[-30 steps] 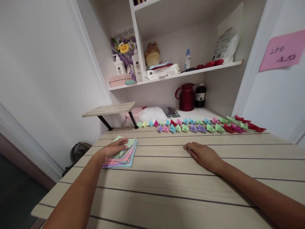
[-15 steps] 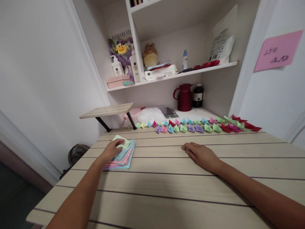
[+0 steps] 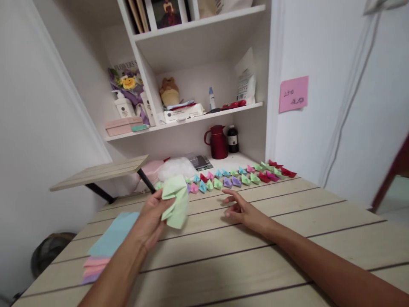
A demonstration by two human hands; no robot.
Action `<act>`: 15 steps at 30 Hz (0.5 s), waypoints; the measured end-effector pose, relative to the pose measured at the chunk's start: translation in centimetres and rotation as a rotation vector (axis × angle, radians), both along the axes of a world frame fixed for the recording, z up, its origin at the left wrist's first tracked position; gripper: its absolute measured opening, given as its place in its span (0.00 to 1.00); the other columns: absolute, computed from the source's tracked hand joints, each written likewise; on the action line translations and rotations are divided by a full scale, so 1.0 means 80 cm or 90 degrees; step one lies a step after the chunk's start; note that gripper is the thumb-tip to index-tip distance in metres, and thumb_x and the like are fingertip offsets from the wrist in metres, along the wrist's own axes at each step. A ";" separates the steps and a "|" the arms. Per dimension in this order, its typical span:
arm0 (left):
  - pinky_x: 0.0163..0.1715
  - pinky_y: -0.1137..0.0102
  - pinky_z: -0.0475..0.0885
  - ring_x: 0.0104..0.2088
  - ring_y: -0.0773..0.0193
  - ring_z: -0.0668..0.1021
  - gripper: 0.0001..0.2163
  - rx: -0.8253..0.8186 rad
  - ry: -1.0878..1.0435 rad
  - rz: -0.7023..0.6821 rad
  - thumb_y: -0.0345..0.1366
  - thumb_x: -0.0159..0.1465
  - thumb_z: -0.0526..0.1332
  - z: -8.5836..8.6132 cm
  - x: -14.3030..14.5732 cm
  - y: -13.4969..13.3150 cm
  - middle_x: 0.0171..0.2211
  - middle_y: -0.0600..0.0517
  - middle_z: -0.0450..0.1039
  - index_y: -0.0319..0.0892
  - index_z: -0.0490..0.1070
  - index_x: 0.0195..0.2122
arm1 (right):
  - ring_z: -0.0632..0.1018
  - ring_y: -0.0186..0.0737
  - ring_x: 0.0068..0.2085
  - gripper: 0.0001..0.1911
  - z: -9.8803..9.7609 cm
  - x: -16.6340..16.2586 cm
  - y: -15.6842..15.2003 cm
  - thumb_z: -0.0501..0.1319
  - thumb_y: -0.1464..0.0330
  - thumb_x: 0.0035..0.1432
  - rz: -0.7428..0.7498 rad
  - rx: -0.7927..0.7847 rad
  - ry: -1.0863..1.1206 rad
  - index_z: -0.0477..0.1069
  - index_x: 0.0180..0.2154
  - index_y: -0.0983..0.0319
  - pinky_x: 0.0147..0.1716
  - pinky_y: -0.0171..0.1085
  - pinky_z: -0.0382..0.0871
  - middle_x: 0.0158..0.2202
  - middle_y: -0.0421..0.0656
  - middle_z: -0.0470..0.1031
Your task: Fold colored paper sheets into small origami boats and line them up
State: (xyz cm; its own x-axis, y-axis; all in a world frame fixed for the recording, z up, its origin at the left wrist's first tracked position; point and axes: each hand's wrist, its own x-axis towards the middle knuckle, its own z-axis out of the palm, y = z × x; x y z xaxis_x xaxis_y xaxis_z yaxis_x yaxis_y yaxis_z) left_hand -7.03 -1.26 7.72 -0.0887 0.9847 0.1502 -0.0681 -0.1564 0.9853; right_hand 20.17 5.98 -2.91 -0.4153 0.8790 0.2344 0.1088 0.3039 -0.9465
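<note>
A light green sheet of paper, bent and creased, is pinched between the thumb and fingers of my left hand, raised above the table. Below and left of that hand lies a stack of coloured paper, blue on top with pink and purple edges showing; my forearm covers part of it. My right hand hovers over the boards to the right of the green sheet, fingers apart and holding nothing. Beyond both hands, folded paper boats in several colours stand in two rows along the table's back.
A small raised wooden shelf on black legs stands at the left rear of the slatted table. Behind the boats are a white plastic bag, a red jug and a dark bottle. A pink note hangs on the wall.
My left hand has lifted the green sheet off the stack and carried it right. My right hand has risen from the table and its fingers have spread. The view has turned right.
</note>
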 end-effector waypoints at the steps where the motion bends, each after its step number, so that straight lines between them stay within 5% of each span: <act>1: 0.41 0.64 0.74 0.40 0.55 0.80 0.26 -0.033 -0.077 -0.052 0.37 0.50 0.71 -0.008 0.024 0.003 0.42 0.47 0.80 0.42 0.72 0.51 | 0.74 0.41 0.46 0.42 0.004 0.005 -0.001 0.66 0.63 0.53 0.024 -0.061 0.068 0.48 0.64 0.50 0.47 0.45 0.68 0.57 0.49 0.63; 4: 0.42 0.63 0.74 0.40 0.55 0.81 0.23 -0.120 -0.230 -0.147 0.34 0.53 0.70 -0.037 0.083 0.011 0.40 0.46 0.80 0.42 0.72 0.51 | 0.74 0.45 0.52 0.51 0.016 0.018 -0.007 0.70 0.60 0.49 0.123 -0.186 0.236 0.40 0.65 0.47 0.54 0.49 0.63 0.59 0.50 0.64; 8: 0.45 0.63 0.72 0.43 0.55 0.80 0.21 -0.151 -0.356 -0.200 0.33 0.55 0.68 -0.073 0.128 0.019 0.44 0.45 0.79 0.43 0.72 0.51 | 0.76 0.47 0.50 0.47 0.023 0.020 -0.013 0.71 0.58 0.47 0.213 -0.254 0.346 0.49 0.63 0.50 0.53 0.48 0.63 0.52 0.48 0.74; 15: 0.45 0.63 0.71 0.43 0.53 0.79 0.16 -0.223 -0.393 -0.216 0.36 0.55 0.68 -0.123 0.140 0.029 0.43 0.44 0.79 0.41 0.75 0.45 | 0.79 0.43 0.43 0.41 0.010 -0.001 -0.013 0.74 0.67 0.41 0.125 -0.317 0.339 0.60 0.56 0.56 0.45 0.39 0.68 0.42 0.43 0.79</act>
State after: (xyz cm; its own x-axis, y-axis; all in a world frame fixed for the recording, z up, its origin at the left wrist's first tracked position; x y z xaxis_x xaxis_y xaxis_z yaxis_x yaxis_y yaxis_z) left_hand 4.17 1.07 -2.08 0.2590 0.9537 -0.1530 -0.6075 0.2840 0.7418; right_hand 20.11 4.98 -2.10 -0.5166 0.8552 0.0421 -0.4136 -0.2063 -0.8868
